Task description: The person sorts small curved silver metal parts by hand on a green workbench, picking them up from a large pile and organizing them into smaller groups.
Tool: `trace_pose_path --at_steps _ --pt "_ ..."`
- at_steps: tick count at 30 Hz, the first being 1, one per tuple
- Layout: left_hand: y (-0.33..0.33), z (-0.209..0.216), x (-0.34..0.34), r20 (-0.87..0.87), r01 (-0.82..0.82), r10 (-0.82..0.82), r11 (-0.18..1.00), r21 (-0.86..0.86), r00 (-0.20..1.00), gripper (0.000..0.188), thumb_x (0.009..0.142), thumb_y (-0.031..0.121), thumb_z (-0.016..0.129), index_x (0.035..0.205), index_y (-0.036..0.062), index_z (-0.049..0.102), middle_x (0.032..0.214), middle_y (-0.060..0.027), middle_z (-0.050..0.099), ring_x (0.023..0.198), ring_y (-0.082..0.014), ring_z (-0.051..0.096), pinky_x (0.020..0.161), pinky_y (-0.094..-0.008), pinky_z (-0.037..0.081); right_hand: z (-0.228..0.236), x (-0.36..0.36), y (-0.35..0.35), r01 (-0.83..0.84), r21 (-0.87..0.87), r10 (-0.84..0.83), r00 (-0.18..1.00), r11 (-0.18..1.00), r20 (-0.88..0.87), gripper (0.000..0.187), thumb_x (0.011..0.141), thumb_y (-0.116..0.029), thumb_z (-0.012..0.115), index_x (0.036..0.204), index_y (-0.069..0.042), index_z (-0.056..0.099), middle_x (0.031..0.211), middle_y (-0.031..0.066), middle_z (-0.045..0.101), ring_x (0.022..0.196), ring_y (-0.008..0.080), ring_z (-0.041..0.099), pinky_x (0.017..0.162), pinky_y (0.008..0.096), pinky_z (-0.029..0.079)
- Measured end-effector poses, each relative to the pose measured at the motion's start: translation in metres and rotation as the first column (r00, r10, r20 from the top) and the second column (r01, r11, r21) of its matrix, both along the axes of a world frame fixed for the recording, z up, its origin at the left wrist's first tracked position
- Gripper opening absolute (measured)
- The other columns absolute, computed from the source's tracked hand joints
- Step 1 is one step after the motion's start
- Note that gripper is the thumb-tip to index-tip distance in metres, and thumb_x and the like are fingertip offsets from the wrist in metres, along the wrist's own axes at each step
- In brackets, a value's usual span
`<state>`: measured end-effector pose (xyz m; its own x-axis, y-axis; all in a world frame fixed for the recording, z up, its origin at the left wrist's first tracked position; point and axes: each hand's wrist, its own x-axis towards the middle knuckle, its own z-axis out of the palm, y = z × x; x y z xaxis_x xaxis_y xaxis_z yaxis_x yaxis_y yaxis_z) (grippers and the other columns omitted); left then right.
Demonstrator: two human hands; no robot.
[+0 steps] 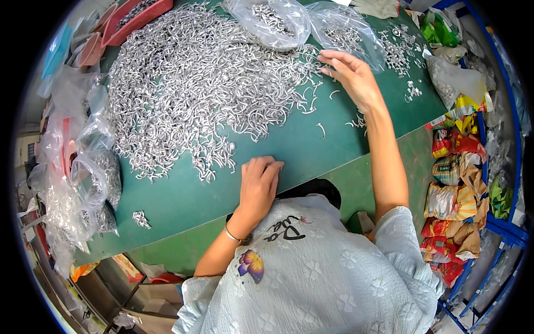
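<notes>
A broad pile of small curved silvery metal pieces (189, 83) covers much of the green table (311, 142). My right hand (353, 75) reaches to the pile's right edge, beside a clear plastic bag (347, 39) with more metal pieces. Its fingers are stretched out and slightly apart, with the fingertips close to a few loose pieces. Near the table's front edge, my left hand (258, 181) rests with curled fingers below the pile. What it holds, if anything, is hidden by the fingers.
Another clear bag (272, 25) of pieces lies at the back. A red tray (136, 22) stands at the far left, above filled plastic bags (103, 178). Smaller metal bits (400, 50) are spread at the back right. Blue shelving (506, 231) and colourful packages (450, 200) line the right side.
</notes>
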<state>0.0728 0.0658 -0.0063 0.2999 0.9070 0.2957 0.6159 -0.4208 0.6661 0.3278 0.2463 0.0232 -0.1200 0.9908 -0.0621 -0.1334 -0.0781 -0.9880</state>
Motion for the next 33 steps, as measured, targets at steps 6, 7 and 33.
trace_pose_path --at_steps 6,7,33 --pt "0.001 -0.001 0.001 0.025 -0.016 0.016 1.000 -0.002 1.000 0.024 0.079 -0.005 0.067 0.102 0.0037 0.065 0.097 -0.0084 0.058 0.089 -0.0269 0.054 0.078 -0.0375 0.039 -0.010 0.021 -0.014 0.058 0.278 -0.263 0.557 0.959 0.788 0.023 0.086 -0.008 0.069 0.108 -0.001 0.067 0.090 0.0072 0.069 0.080 0.0141 0.063 0.074 0.0296 0.049" --pt "0.001 0.000 0.001 0.027 -0.008 0.008 1.000 -0.004 1.000 0.024 0.079 -0.005 0.067 0.102 0.0037 0.065 0.097 -0.0083 0.058 0.089 -0.0269 0.054 0.078 -0.0375 0.039 -0.012 0.013 -0.019 0.053 0.323 -0.303 0.520 0.945 0.799 0.017 0.082 -0.009 0.071 0.095 0.000 0.067 0.088 0.0137 0.064 0.079 0.0278 0.062 0.073 0.0378 0.050" --pt "0.014 -0.004 0.013 -0.014 -0.216 0.216 0.976 0.034 0.976 0.024 0.083 -0.002 0.065 0.106 0.0031 0.064 0.098 -0.0103 0.060 0.088 -0.0282 0.055 0.077 -0.0368 0.042 -0.015 -0.022 -0.041 -0.179 0.502 -0.382 0.453 0.846 0.806 0.019 0.080 -0.004 0.067 0.100 -0.003 0.067 0.095 0.0127 0.062 0.093 0.0315 0.056 0.083 0.0410 0.045"
